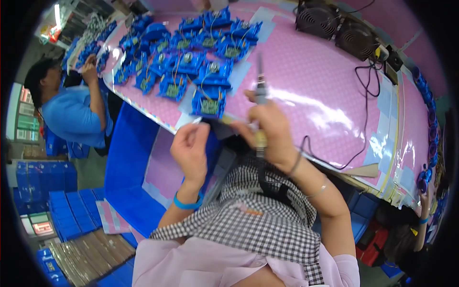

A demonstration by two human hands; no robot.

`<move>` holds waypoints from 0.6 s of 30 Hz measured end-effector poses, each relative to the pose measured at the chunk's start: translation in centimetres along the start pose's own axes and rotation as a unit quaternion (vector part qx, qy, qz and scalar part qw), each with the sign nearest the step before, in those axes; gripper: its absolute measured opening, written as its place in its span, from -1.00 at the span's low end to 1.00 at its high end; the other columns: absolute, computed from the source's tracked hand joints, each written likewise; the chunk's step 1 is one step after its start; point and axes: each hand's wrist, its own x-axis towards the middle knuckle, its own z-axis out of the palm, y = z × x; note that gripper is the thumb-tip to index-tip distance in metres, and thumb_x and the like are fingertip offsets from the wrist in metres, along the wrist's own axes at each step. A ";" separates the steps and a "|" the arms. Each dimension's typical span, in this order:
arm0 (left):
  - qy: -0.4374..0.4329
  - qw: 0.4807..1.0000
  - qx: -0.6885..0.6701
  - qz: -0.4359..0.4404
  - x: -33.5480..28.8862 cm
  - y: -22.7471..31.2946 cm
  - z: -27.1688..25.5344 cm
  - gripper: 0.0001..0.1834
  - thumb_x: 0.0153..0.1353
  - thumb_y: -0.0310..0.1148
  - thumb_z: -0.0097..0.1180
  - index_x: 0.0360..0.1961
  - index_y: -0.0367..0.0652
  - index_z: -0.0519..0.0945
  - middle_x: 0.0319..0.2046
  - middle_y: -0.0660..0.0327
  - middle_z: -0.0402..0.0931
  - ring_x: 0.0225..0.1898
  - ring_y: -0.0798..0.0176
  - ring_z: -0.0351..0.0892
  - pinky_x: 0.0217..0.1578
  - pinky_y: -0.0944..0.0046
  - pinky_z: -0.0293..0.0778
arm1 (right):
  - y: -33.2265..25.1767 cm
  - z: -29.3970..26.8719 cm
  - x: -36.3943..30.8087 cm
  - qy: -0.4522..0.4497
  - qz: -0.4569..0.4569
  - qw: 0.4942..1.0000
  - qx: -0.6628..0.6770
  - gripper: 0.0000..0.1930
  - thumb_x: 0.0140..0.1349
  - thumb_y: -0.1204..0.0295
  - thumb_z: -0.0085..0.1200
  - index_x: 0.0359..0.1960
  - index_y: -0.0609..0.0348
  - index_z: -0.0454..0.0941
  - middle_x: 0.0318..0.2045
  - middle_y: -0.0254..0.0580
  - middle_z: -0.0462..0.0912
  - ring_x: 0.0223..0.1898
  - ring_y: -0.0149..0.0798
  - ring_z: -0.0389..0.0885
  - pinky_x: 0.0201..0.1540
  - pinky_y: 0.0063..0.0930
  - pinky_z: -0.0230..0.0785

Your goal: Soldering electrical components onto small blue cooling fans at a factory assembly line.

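Observation:
My right hand point(270, 130) grips a soldering iron point(260, 91) whose thin tip points up and away over the pink work mat point(311, 91). My left hand point(191, 149), with a blue wristband, pinches a thin strand of solder wire point(195, 121) near the table's front edge. Just beyond both hands lies a blue plastic part with a green circuit board point(209, 103). Behind it, several more such blue parts point(181, 52) lie spread over the mat. The iron's black cord runs down across my checked apron.
Two black fans point(337, 28) stand at the far right of the table, with black cables point(366, 95) trailing over the mat. Another person in a blue shirt point(71, 112) works at the left. Blue bins point(129, 158) and stacked blue boxes point(71, 210) sit below the table.

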 end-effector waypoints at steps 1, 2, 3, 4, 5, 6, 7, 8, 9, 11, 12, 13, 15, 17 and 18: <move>-0.049 0.998 -0.036 -0.032 0.0 0.4 1.2 -0.91 0.17 -0.59 0.18 -0.30 -0.27 0.54 -0.46 0.41 0.42 -0.46 0.60 0.32 -0.43 0.61 0.21 | 0.2 -1.3 -0.8 0.020 -0.006 1.000 0.014 -0.68 -0.01 0.53 0.34 -0.43 0.18 0.34 -0.15 0.12 0.62 -0.22 -0.09 0.63 -0.14 -0.35 0.48; -0.079 0.989 -0.105 -0.061 -0.1 0.5 2.2 -0.87 0.16 -0.60 0.20 -0.30 -0.25 0.52 -0.47 0.40 0.42 -0.46 0.59 0.34 -0.42 0.60 0.23 | -0.3 -2.7 -1.2 0.006 0.041 0.996 0.072 -0.67 0.00 0.56 0.33 -0.42 0.18 0.31 -0.16 0.11 0.63 -0.21 -0.14 0.62 -0.11 -0.37 0.48; -0.114 0.973 -0.177 -0.089 -0.2 0.6 3.4 -0.84 0.14 -0.61 0.22 -0.30 -0.22 0.49 -0.47 0.40 0.42 -0.46 0.59 0.35 -0.41 0.60 0.24 | -1.1 -4.2 -1.5 -0.002 0.090 0.988 0.124 -0.65 0.01 0.59 0.32 -0.41 0.19 0.28 -0.17 0.11 0.63 -0.19 -0.19 0.62 -0.09 -0.38 0.47; -0.140 0.960 -0.215 -0.110 -0.3 0.6 4.7 -0.77 0.11 -0.61 0.25 -0.33 -0.17 0.43 -0.50 0.40 0.41 -0.48 0.59 0.35 -0.39 0.59 0.27 | -1.3 -4.8 -1.9 0.000 0.095 0.989 0.113 -0.65 0.01 0.59 0.32 -0.41 0.19 0.28 -0.17 0.11 0.63 -0.19 -0.19 0.62 -0.09 -0.38 0.47; -0.174 0.957 -0.199 -0.121 -0.5 0.4 5.6 -0.78 0.16 -0.59 0.20 -0.34 -0.12 0.38 -0.52 0.41 0.36 -0.54 0.58 0.30 -0.53 0.53 0.24 | -1.5 -5.4 -2.3 0.015 0.116 0.983 0.143 -0.64 0.02 0.61 0.31 -0.40 0.18 0.25 -0.18 0.10 0.63 -0.18 -0.21 0.61 -0.08 -0.38 0.47; -0.195 0.953 -0.196 -0.126 -0.9 0.3 6.5 -0.77 0.16 -0.60 0.20 -0.36 -0.11 0.37 -0.50 0.41 0.35 -0.52 0.58 0.31 -0.52 0.54 0.26 | -1.6 -5.9 -2.6 0.033 0.134 0.975 0.173 -0.62 0.04 0.62 0.29 -0.39 0.17 0.22 -0.19 0.09 0.63 -0.17 -0.23 0.61 -0.07 -0.38 0.46; -0.224 0.945 -0.198 -0.131 -1.4 0.0 7.6 -0.76 0.16 -0.60 0.20 -0.37 -0.10 0.35 -0.49 0.41 0.33 -0.51 0.58 0.33 -0.50 0.55 0.29 | -1.7 -6.2 -3.2 0.045 0.125 0.981 0.143 -0.58 0.03 0.64 0.30 -0.35 0.13 0.18 -0.21 0.05 0.63 -0.18 -0.25 0.60 -0.06 -0.38 0.45; -0.240 0.939 -0.207 -0.136 -2.1 0.2 8.9 -0.76 0.16 -0.60 0.20 -0.37 -0.10 0.35 -0.49 0.41 0.33 -0.51 0.58 0.33 -0.50 0.55 0.29 | -1.6 -6.4 -3.5 0.067 0.108 0.984 0.123 -0.57 0.02 0.65 0.29 -0.34 0.13 0.18 -0.24 0.03 0.62 -0.21 -0.27 0.61 -0.09 -0.41 0.46; -0.239 0.933 -0.230 -0.141 -2.9 0.6 10.2 -0.71 0.13 -0.59 0.24 -0.42 -0.09 0.33 -0.54 0.46 0.26 -0.54 0.63 0.22 -0.55 0.57 0.18 | -1.4 -6.6 -3.8 0.087 0.090 0.986 0.113 -0.56 0.02 0.67 0.29 -0.33 0.13 0.17 -0.27 0.02 0.62 -0.24 -0.29 0.61 -0.13 -0.43 0.47; -0.248 0.923 -0.254 -0.148 -3.8 0.8 12.0 -0.66 0.09 -0.59 0.29 -0.48 -0.08 0.30 -0.59 0.51 0.18 -0.58 0.68 0.12 -0.61 0.59 0.08 | -1.3 -7.8 -4.0 0.118 0.144 0.972 0.142 -0.58 0.05 0.68 0.26 -0.33 0.13 0.16 -0.32 -0.02 0.61 -0.29 -0.32 0.61 -0.18 -0.47 0.47; -0.260 0.921 -0.249 -0.148 -4.1 0.6 12.7 -0.65 0.10 -0.59 0.29 -0.49 -0.07 0.29 -0.60 0.52 0.17 -0.58 0.68 0.09 -0.61 0.60 0.07 | -1.3 -8.4 -4.3 0.141 0.193 0.954 0.180 -0.59 0.07 0.69 0.23 -0.32 0.13 0.16 -0.37 -0.06 0.60 -0.34 -0.34 0.61 -0.23 -0.50 0.48; -0.272 0.919 -0.244 -0.145 -4.4 0.7 13.4 -0.64 0.10 -0.58 0.29 -0.51 -0.06 0.29 -0.60 0.53 0.16 -0.59 0.68 0.06 -0.60 0.60 0.07 | -1.2 -8.9 -4.3 0.150 0.193 0.954 0.174 -0.59 0.07 0.69 0.23 -0.32 0.13 0.16 -0.37 -0.06 0.60 -0.34 -0.34 0.61 -0.23 -0.50 0.48; -0.297 0.925 -0.208 -0.112 -4.9 1.5 14.5 -0.63 0.09 -0.57 0.31 -0.52 -0.06 0.28 -0.61 0.54 0.14 -0.58 0.67 0.04 -0.61 0.60 0.05 | -0.8 -9.6 -4.1 0.247 0.205 0.914 0.249 -0.64 0.08 0.64 0.25 -0.38 0.12 0.21 -0.53 -0.26 0.57 -0.51 -0.56 0.44 -0.45 -0.66 0.34; -0.304 0.937 -0.158 -0.065 -5.9 2.6 16.0 -0.62 0.06 -0.55 0.33 -0.52 -0.06 0.28 -0.61 0.53 0.13 -0.59 0.67 0.02 -0.62 0.59 0.01 | -0.1 -11.1 -4.1 0.278 0.203 0.902 0.259 -0.71 0.17 0.62 0.17 -0.37 0.13 0.22 -0.60 -0.32 0.52 -0.53 -0.54 0.47 -0.46 -0.67 0.35; -0.330 0.932 -0.146 -0.044 -6.2 2.6 16.6 -0.64 0.05 -0.53 0.33 -0.52 -0.06 0.31 -0.61 0.53 0.15 -0.58 0.66 0.03 -0.61 0.57 -0.01 | -0.3 -12.4 -3.8 0.303 0.218 0.892 0.254 -0.73 0.20 0.62 0.14 -0.36 0.14 0.22 -0.61 -0.31 0.51 -0.54 -0.52 0.50 -0.48 -0.66 0.35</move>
